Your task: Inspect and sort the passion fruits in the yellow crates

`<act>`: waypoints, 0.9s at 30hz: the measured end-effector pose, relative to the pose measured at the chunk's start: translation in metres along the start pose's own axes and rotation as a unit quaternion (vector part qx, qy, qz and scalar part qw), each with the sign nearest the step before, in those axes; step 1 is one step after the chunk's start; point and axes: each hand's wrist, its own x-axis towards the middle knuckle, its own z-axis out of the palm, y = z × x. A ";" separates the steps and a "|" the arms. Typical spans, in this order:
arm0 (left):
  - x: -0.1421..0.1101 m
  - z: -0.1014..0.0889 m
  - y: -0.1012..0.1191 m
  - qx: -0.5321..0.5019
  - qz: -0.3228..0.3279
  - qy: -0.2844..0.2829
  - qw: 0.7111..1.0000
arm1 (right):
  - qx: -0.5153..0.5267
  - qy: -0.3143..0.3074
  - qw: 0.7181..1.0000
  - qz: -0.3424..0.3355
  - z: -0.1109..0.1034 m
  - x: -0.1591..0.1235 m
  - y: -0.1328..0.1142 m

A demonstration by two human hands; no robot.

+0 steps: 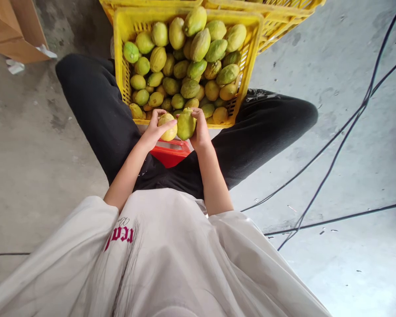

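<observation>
Two lemons are held side by side just over the near rim of a yellow crate. My left hand is closed round a yellow lemon, its thumb lying across the top. In my right hand is a greener lemon, gripped from its right side; some fingers are hidden behind it. Yellow and green lemons fill much of the crate.
Under my hands, between my legs, sits a red plastic seat or stool. More yellow crates stand behind. A cardboard box is at the upper left. Black cables cross the concrete floor on the right.
</observation>
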 end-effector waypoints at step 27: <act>-0.002 -0.001 0.005 0.030 -0.015 -0.058 0.998 | -0.077 0.019 0.994 -0.072 -0.009 0.006 0.003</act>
